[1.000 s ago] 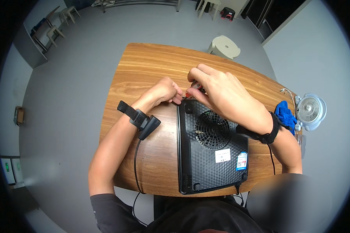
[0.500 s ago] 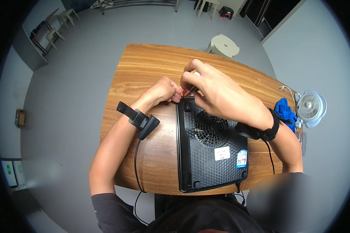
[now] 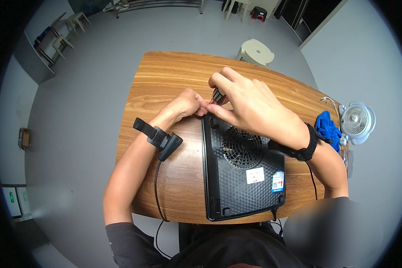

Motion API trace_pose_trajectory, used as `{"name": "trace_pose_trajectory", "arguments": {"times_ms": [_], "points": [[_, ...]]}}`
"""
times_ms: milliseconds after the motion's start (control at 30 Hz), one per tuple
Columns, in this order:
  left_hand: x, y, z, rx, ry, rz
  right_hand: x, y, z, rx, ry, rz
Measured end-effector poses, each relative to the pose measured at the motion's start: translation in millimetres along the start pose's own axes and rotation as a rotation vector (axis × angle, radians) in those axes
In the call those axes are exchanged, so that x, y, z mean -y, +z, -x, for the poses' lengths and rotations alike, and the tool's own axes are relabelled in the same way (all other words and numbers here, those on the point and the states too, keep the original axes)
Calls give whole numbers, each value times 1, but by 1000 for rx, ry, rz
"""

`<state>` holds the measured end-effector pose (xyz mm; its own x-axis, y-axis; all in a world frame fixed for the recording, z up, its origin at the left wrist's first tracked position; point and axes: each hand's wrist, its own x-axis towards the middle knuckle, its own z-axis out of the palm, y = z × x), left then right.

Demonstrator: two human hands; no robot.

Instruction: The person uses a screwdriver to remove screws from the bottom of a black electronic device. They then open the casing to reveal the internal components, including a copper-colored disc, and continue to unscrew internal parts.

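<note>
A black laptop cooling pad point(image 3: 236, 192) lies with its underside up, showing a round fan grille point(image 3: 242, 149), rubber feet and two stickers. My right hand point(image 3: 257, 105) is over its far end, fingers curled round a black-and-red screwdriver point(image 3: 218, 95). The screwdriver's tip is hidden behind my fingers at the far left corner. Right beside that corner, my left hand point(image 3: 188, 105) is pinched closed, its fingertips touching the pad's edge. Whatever lies between them is too small to tell. A few small screws point(image 3: 167, 179) rest on the wood left of the pad.
The wooden table point(image 3: 165, 71) carries a blue cloth point(image 3: 328, 127) and a small light-blue fan point(image 3: 357, 119) at its right edge. Cables run from both wrist straps, and another leaves the pad's near right corner. A pale stool point(image 3: 256, 52) stands beyond the table.
My right hand has shifted and turned slightly on the screwdriver, so more of its black grip shows. My left hand stays at the corner, and the cooling pad has hardly moved.
</note>
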<state>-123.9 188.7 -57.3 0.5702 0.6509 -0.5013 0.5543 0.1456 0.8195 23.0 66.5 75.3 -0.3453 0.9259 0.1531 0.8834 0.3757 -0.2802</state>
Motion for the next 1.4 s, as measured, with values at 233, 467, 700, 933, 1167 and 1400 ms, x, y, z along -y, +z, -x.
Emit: {"name": "trace_pose_trajectory", "arguments": {"times_ms": [233,467,700,933,1167,1400], "points": [[13,4,-10,-14,27,52,-6,6,0,-69,-120,-117],[17,1,-15,13,17,-7,-4,6,-1,-76,-100,-96],[17,4,-12,19,6,78,-8,11,-1,-108,-120,-139],[9,2,-2,47,13,184,-3,4,2,-130,-137,-154],[8,-4,12,41,39,182,7,-2,5,-137,-137,-161],[15,-14,59,127,69,25,26,2,12,-166,-179,-228]]}}
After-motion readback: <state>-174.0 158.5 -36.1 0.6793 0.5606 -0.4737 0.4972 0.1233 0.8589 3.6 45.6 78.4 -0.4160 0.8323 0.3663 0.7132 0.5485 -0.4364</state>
